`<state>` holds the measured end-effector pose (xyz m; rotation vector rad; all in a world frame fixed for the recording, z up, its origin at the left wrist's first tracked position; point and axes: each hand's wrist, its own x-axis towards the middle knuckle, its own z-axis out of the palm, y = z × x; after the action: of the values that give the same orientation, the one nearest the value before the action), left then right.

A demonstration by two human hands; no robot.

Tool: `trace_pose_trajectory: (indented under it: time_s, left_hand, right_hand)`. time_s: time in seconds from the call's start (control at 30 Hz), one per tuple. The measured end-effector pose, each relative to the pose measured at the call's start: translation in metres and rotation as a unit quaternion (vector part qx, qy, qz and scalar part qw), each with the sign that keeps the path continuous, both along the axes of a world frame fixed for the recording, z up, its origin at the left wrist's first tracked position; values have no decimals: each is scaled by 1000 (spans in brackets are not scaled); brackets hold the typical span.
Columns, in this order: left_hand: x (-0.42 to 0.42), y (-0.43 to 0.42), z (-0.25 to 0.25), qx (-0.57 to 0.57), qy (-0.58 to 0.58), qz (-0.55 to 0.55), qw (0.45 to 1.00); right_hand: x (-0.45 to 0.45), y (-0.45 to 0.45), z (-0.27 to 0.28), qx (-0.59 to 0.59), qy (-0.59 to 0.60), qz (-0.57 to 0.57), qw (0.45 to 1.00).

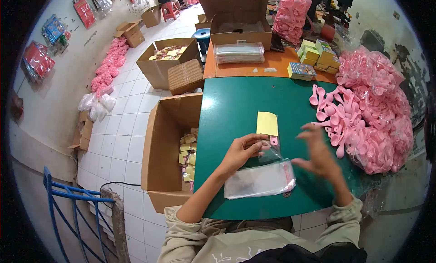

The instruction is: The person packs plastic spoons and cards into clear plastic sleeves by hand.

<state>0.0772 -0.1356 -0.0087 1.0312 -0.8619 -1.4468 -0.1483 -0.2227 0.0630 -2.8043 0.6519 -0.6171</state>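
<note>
My left hand is closed, pinching the open end of a clear plastic bag over the green table. Inside or just under that bag lie a yellow card and a pink plastic spoon, of which only the handle end shows below the card. My right hand is a little blurred, with thumb and fingers spread and nothing visible between them. Below both hands rests a stack of clear plastic bags with a pinkish strip at its right end.
Loose pink spoons spread beside large bags of spoons at the table's right. Small boxes and a bag stack stand at the back. An open carton holding yellow-card packets adjoins the table's left edge.
</note>
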Motion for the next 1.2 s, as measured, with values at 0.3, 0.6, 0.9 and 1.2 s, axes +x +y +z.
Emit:
trace_pose_trajectory:
  time_s: [0.3, 0.6, 0.9, 1.2]
  left_hand:
    - [12, 2, 2, -31, -182, 45, 982]
    - [2, -2, -5, -81, -397, 60, 912]
    - [-3, -4, -12, 16, -337, 107, 935]
    - [-5, -6, -14, 55, -288, 136, 946]
  right_hand:
    - [47, -22, -63, 192, -189, 33, 962]
    - [41, -22, -68, 435, -187, 10, 881]
    - [51, -17, -87, 534, -230, -107, 807]
    - [59, -17, -82, 524, -244, -151, 802]
